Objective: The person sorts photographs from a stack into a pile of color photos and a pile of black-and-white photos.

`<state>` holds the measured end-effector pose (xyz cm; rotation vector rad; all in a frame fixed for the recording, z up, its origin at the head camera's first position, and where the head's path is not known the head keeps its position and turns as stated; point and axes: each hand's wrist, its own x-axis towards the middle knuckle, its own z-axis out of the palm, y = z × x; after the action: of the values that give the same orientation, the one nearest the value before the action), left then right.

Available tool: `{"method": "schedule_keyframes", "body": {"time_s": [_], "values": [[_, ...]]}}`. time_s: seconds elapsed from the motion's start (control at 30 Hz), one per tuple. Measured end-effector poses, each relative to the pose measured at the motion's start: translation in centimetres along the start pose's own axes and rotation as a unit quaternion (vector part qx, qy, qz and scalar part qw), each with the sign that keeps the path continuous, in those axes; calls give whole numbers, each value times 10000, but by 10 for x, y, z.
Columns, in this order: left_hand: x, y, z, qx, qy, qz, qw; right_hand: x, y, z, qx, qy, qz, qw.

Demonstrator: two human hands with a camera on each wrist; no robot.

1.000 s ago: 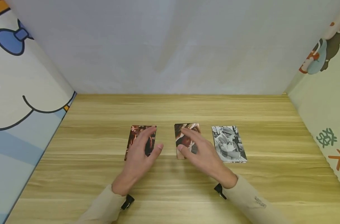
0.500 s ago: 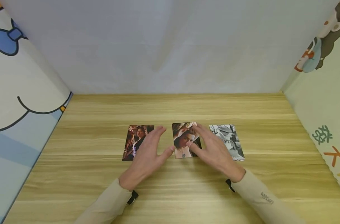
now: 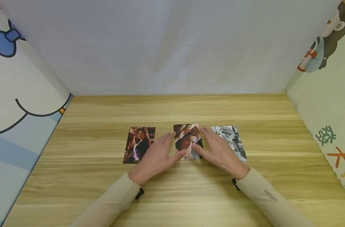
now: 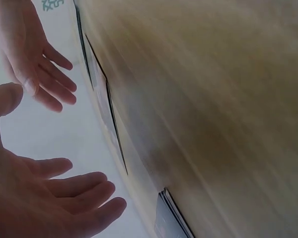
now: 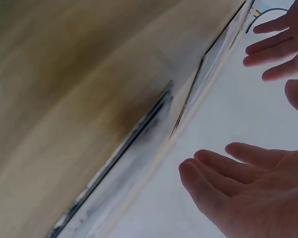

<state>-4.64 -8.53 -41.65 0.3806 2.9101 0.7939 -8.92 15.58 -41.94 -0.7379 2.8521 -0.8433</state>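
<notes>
Three piles of photo cards lie in a row on the wooden table. The middle photo card [image 3: 186, 140] shows a portrait with a raised hand. My left hand [image 3: 158, 154] hovers by its left side, fingers spread and thumb over its lower edge. Along its other side is my right hand [image 3: 222, 154], partly covering the black-and-white photo card [image 3: 233, 138]. The dark reddish photo card [image 3: 136, 145] is partly behind my left hand. Both wrist views show the left hand [image 4: 54, 198] and right hand [image 5: 243, 183] raised above the cards, holding nothing.
The wooden table [image 3: 172, 110] runs back to a pale wall [image 3: 172, 47]. Cartoon-printed panels stand at the left [image 3: 33, 82] and right [image 3: 317, 104]. In the left wrist view, the nearest pile [image 4: 171, 218] has several stacked edges.
My left hand has moved right, from over the reddish card to the middle card. The right hand has shifted right, uncovering more of the middle card. The cards stay in their row.
</notes>
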Motion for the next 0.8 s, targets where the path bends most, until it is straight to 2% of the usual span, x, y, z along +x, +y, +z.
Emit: {"method": "schedule_keyframes", "body": {"time_s": [0.1, 0.33, 0.8], "values": [[4, 0, 2, 155, -138, -54, 9998, 2, 3, 1, -17, -28, 36, 10000], [11, -2, 8, 431, -176, 16, 9989, 7, 4, 2, -15, -224, 180, 9996], [14, 2, 13, 282, -187, 153, 9993, 13, 4, 4, -159, -402, 185, 9989]]}}
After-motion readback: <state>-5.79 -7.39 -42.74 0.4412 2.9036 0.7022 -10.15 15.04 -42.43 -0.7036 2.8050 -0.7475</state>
